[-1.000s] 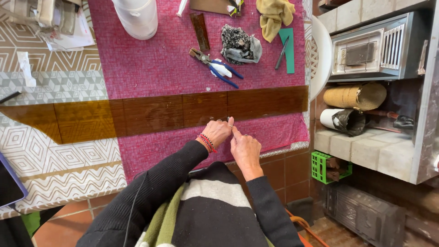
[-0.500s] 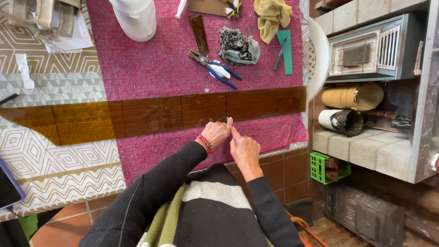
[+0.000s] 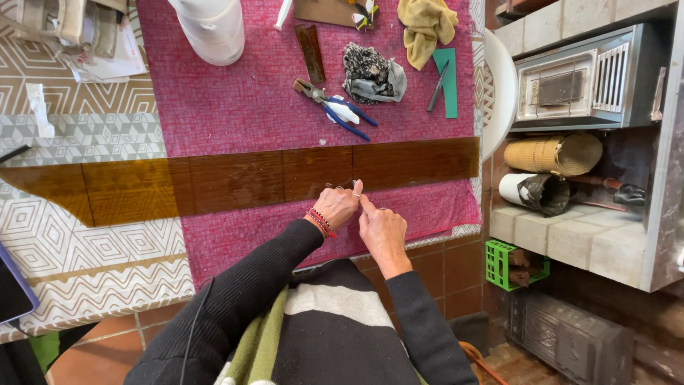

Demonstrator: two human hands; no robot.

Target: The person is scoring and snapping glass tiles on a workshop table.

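Note:
A long strip of amber-brown glass (image 3: 235,182) lies across the table, partly on a magenta cloth (image 3: 235,107). It runs from the left patterned tablecloth to the cloth's right edge. My left hand (image 3: 336,207), with red bracelets at the wrist, and my right hand (image 3: 381,229) meet at the strip's near edge, right of its middle. Their fingertips pinch the glass side by side where a faint line crosses the strip. Both sleeves are black.
Behind the strip lie blue-handled pliers (image 3: 331,107), a small brown glass piece (image 3: 311,44), a crumpled grey rag (image 3: 372,71), a yellow cloth (image 3: 427,21), a green card with a thin tool (image 3: 447,82) and a white jug (image 3: 210,28). Stone shelves (image 3: 570,228) and a green crate (image 3: 509,264) stand at right.

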